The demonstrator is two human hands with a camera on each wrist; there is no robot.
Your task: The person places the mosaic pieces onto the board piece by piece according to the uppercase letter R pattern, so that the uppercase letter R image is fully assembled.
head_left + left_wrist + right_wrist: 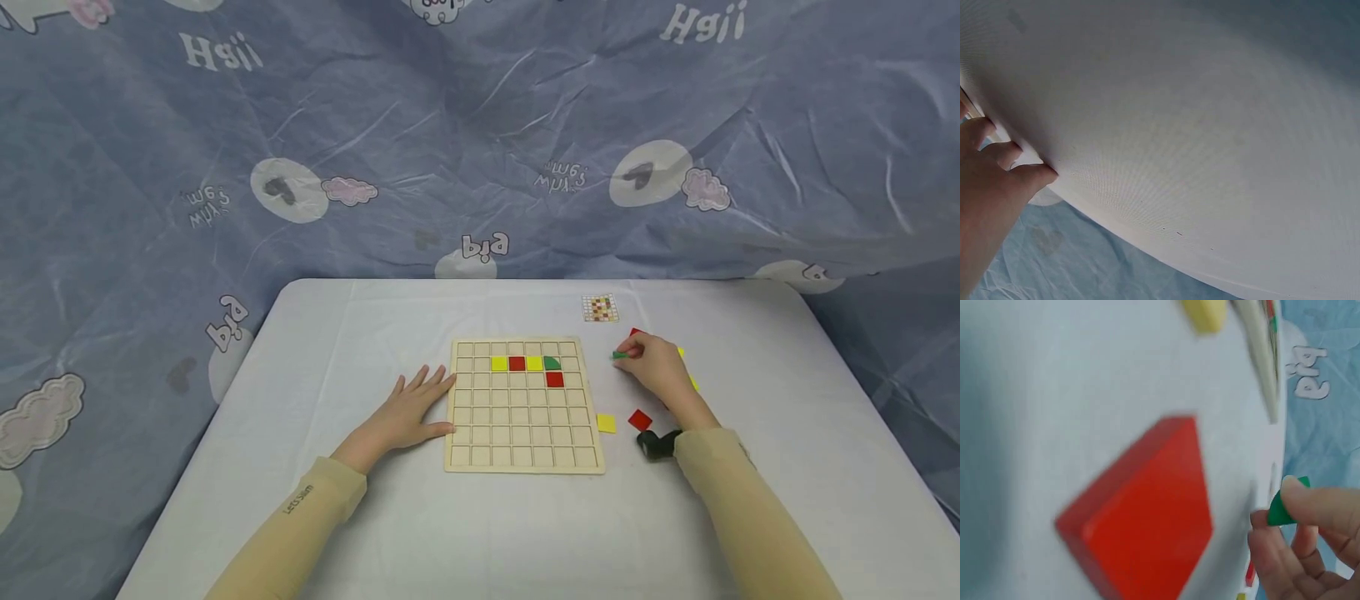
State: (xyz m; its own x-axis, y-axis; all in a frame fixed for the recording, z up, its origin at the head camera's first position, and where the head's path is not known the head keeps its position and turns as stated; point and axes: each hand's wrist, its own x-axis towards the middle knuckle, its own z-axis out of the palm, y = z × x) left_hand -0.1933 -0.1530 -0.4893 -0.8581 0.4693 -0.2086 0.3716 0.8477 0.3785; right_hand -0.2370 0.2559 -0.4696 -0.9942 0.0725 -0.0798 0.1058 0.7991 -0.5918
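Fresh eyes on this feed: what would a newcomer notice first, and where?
Probably the pale wooden grid board near the middle of the white table, with the person's left hand touching its left edge. To its right, the person's right hand pinches a small green wedge-shaped piece. In the right-wrist view, a flat red four-sided tile looms large at lower centre.

You see one wooden grid board (519, 417), one pattern card (601, 308) and, on the board, two yellow squares (499, 363), two red squares (517, 363) and one green quarter-circle (552, 364), five in all. Off it you count one green piece (1280, 514); loose red tiles (640, 420) and loose yellow tiles (606, 423), partly hidden, resist exact count.
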